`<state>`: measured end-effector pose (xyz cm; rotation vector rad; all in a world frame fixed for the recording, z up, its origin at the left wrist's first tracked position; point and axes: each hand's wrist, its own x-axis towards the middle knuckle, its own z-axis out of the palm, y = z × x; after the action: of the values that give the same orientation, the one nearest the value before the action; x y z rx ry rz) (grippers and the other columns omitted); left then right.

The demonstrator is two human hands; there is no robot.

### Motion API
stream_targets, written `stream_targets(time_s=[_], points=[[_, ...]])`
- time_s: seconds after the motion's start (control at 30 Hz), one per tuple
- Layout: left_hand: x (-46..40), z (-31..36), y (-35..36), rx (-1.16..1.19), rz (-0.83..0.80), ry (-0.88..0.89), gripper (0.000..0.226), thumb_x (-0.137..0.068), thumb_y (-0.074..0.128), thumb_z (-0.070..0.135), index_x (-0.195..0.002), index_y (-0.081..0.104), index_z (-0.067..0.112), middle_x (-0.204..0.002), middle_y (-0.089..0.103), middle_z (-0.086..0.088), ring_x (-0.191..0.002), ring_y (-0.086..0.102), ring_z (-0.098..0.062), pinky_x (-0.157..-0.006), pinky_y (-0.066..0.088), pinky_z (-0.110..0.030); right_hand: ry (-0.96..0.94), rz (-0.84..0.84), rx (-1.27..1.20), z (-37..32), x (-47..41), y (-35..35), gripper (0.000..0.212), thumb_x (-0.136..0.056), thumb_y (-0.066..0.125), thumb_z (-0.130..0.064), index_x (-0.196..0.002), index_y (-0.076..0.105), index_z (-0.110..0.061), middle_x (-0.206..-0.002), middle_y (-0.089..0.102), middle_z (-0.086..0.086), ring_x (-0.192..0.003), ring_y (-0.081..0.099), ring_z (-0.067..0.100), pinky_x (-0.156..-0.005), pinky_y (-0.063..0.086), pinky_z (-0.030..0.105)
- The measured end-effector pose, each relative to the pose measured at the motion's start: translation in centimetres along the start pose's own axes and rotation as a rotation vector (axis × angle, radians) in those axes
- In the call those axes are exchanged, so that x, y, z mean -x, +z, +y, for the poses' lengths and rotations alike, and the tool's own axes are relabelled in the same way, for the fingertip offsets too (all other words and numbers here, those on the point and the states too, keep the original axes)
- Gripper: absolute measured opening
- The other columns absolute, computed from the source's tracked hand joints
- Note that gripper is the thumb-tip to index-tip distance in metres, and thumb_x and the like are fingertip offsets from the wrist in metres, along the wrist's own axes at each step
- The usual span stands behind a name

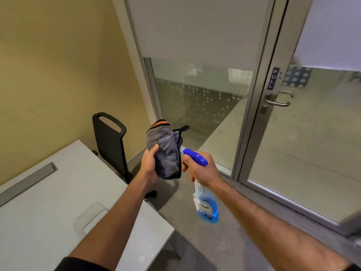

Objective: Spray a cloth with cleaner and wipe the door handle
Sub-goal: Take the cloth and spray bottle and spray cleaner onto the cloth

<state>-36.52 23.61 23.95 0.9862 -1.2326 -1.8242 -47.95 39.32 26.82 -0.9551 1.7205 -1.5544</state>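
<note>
My left hand holds a folded grey cloth with black and orange edging upright in front of me. Just right of it, my right hand grips a clear spray bottle of blue cleaner by its neck, with a finger on the trigger. Its blue nozzle points at the cloth from a few centimetres away. The metal lever door handle sits on the glass door's frame at the right, under a "PULL" label, well beyond both hands.
A white desk fills the lower left, with a black office chair behind it against the yellow wall. Glass panels and the aluminium-framed door stand ahead. Grey carpet lies between the desk and door.
</note>
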Motion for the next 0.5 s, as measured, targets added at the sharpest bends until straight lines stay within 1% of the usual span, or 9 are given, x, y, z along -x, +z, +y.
stream_targets(time_s=[0.03,0.1,0.17,0.23,0.3,0.37,0.43,0.5], points=[[-0.3,0.4,0.9,0.008,-0.006,0.013,0.025,-0.096,0.056,0.036,-0.118,0.064,0.027,-0.108,0.079,-0.001,-0.097,0.076,-0.022,-0.076,0.061,-0.039,-0.012,0.004,0.003,-0.1,0.0,-0.6,0.035,-0.092,0.062,-0.030,-0.065,0.066,-0.008,-0.063,0.069,0.008,-0.039,0.052,0.017,-0.043,0.044,0.026],[-0.9,1.2,2.6,0.016,-0.017,0.045,0.024,-0.099,0.053,0.033,-0.119,0.064,0.026,-0.110,0.079,-0.002,-0.100,0.075,-0.022,-0.080,0.060,-0.040,-0.012,-0.006,0.021,-0.2,0.0,-1.7,0.035,-0.093,0.062,-0.030,-0.066,0.066,-0.009,-0.060,0.067,0.007,-0.041,0.053,0.017,-0.043,0.044,0.025],[-1.6,1.8,4.1,0.021,-0.050,0.077,0.030,-0.101,0.051,0.034,-0.126,0.063,0.022,-0.114,0.078,-0.003,-0.104,0.074,-0.023,-0.086,0.059,-0.042,0.012,-0.007,0.036,-0.1,0.0,-2.5,0.035,-0.092,0.062,-0.033,-0.066,0.066,-0.010,-0.057,0.065,0.007,-0.042,0.055,0.017,-0.042,0.046,0.025],[-2.2,2.3,5.3,0.031,-0.076,0.097,0.034,-0.102,0.050,0.034,-0.130,0.062,0.019,-0.118,0.077,-0.005,-0.106,0.074,-0.024,-0.087,0.059,-0.043,0.028,0.010,0.050,0.2,0.0,-3.1,0.036,-0.091,0.062,-0.036,-0.065,0.065,-0.011,-0.058,0.067,0.008,-0.042,0.055,0.019,-0.043,0.047,0.026],[-2.8,2.6,6.3,0.031,-0.095,0.111,0.033,-0.101,0.051,0.034,-0.128,0.063,0.019,-0.118,0.077,-0.005,-0.107,0.073,-0.024,-0.088,0.059,-0.043,0.042,0.042,0.053,0.3,-0.1,-3.9,0.037,-0.091,0.061,-0.037,-0.068,0.067,-0.010,-0.065,0.072,0.010,-0.043,0.056,0.020,-0.044,0.047,0.028],[-3.3,2.7,7.0,0.028,-0.113,0.122,0.033,-0.100,0.053,0.034,-0.128,0.062,0.020,-0.118,0.076,-0.004,-0.108,0.073,-0.022,-0.092,0.058,-0.044,0.035,0.071,0.025,0.1,-0.3,-4.7,0.037,-0.091,0.061,-0.037,-0.068,0.066,-0.009,-0.063,0.070,0.012,-0.042,0.054,0.020,-0.044,0.046,0.029],[-3.7,2.5,7.6,0.016,-0.128,0.117,0.031,-0.098,0.055,0.036,-0.125,0.062,0.024,-0.116,0.077,0.000,-0.107,0.073,-0.020,-0.094,0.057,-0.044,-0.001,0.123,-0.020,-0.7,-0.7,-5.4,0.040,-0.091,0.061,-0.036,-0.068,0.065,-0.004,-0.061,0.066,0.015,-0.042,0.053,0.021,-0.045,0.045,0.030],[-3.9,2.2,8.1,0.005,-0.143,0.115,0.030,-0.096,0.056,0.037,-0.122,0.063,0.025,-0.114,0.078,0.001,-0.107,0.073,-0.020,-0.095,0.056,-0.045,-0.056,0.184,-0.062,-1.8,-1.3,-6.1,0.038,-0.093,0.061,-0.032,-0.072,0.066,-0.001,-0.066,0.070,0.018,-0.043,0.054,0.024,-0.046,0.045,0.033]])
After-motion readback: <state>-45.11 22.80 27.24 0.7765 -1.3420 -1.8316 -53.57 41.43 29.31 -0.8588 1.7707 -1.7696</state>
